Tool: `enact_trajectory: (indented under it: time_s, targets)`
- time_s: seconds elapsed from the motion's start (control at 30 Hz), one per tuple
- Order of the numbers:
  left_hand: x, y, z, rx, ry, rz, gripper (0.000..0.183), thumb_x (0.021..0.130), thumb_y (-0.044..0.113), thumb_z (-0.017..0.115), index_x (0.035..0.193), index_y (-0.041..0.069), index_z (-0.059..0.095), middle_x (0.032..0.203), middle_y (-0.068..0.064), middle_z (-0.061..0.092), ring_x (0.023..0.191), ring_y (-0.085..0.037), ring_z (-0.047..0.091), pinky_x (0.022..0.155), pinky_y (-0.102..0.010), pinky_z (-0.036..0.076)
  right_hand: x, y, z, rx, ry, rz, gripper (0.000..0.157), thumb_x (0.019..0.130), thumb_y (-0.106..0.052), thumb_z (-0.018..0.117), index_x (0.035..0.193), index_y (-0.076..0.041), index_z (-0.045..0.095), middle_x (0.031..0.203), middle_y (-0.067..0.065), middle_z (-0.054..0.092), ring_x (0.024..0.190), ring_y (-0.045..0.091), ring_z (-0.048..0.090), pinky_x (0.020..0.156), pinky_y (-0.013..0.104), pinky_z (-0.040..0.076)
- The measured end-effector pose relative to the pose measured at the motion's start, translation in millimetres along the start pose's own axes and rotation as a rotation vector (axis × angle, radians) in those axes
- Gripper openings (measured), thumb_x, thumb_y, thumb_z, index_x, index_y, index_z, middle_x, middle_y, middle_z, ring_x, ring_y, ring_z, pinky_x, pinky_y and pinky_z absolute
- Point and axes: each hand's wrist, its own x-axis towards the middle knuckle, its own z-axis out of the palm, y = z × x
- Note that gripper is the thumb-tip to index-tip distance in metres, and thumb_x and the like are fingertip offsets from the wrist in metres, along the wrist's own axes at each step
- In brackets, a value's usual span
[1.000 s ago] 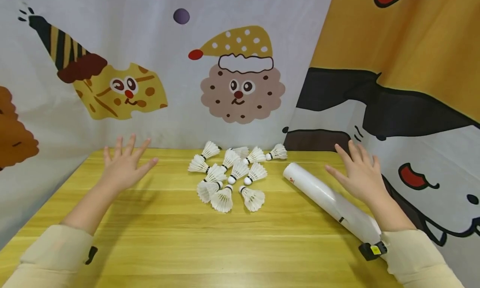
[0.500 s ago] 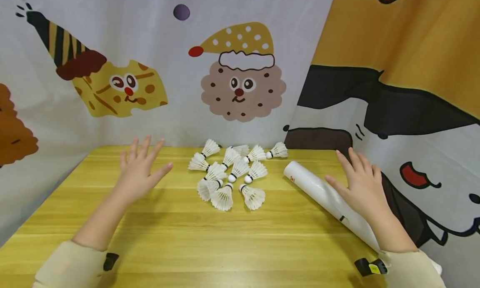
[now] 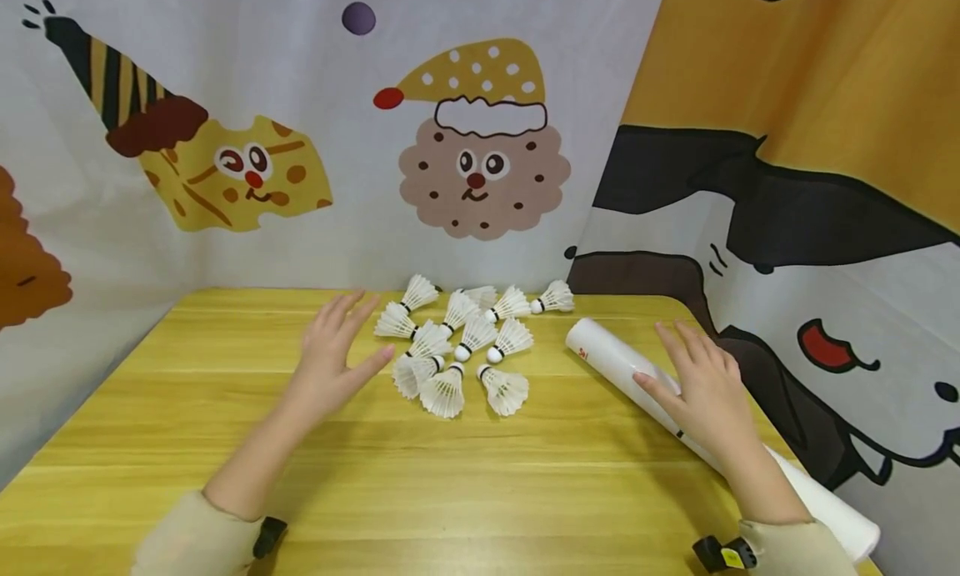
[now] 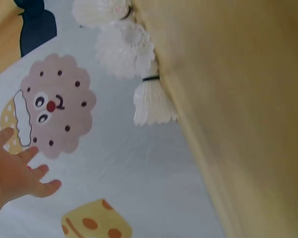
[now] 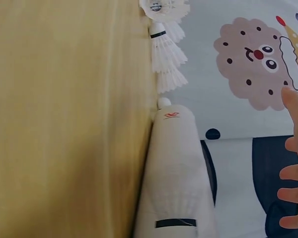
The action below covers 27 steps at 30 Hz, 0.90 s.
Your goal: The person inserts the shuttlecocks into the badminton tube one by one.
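Observation:
Several white shuttlecocks (image 3: pixel 504 390) with dark bands lie in a loose cluster at the middle back of the table. Left of them is my left hand (image 3: pixel 330 368), fingers spread and holding nothing; in the left wrist view its fingertips (image 4: pixel 52 186) show at the lower left. A long white shuttlecock tube (image 3: pixel 611 358) with red lettering lies slanted on the right side of the table. My right hand (image 3: pixel 701 393) hovers over the tube with relaxed fingers, hiding part of its middle. In the right wrist view, a shuttlecock shape shows faintly through the tube (image 5: pixel 175 153).
The yellow wood-grain table (image 3: pixel 450 493) ends at the back against a white curtain (image 3: pixel 330 51) printed with cartoon figures. A second curtain part (image 3: pixel 862 326), in orange, black and white, hangs along the right edge. Each wrist wears a small black camera strap (image 3: pixel 723 553).
My left hand has moved right, close to the shuttlecocks. My right hand has come slightly down and back over the tube. The shuttlecocks and tube lie as before.

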Motion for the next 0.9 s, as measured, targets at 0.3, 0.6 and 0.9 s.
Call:
enact_trajectory:
  time_s: [0.3,0.6,0.9]
  targets:
    - [3.0,3.6,20.1,-0.166,-0.064,0.048,0.058,0.085,0.026,0.074,0.137,0.012,0.052,0.135,-0.010,0.047,0.128,-0.033,0.036,0.100,-0.061,0.025,-4,2,14.5,0.008,0.019,-0.012,0.074,0.088,-0.046,0.066,0.147,-0.012,0.037,0.142,0.024,0.038,0.126,0.047,0.034,0.096,0.066,0.024]
    - [3.9,-2.8,38.5,-0.230,-0.219,-0.011,0.052,0.084,0.026,0.075,0.130,0.009,0.059,0.125,-0.007,0.056,0.118,-0.028,0.046,0.096,-0.055,0.038,-7,8,28.5,-0.013,0.016,-0.035,0.075,0.083,-0.048,0.070,0.141,-0.008,0.045,0.138,0.026,0.043,0.121,0.048,0.039,0.094,0.064,0.029]
    - [1.7,-12.3,53.0,-0.257,-0.300,0.024,0.044,0.084,0.026,0.075,0.123,0.010,0.064,0.122,-0.007,0.058,0.115,-0.028,0.049,0.095,-0.053,0.040,-11,20,38.4,-0.008,-0.028,-0.018,0.075,0.080,-0.044,0.075,0.139,-0.008,0.047,0.136,0.026,0.045,0.119,0.048,0.043,0.089,0.066,0.033]
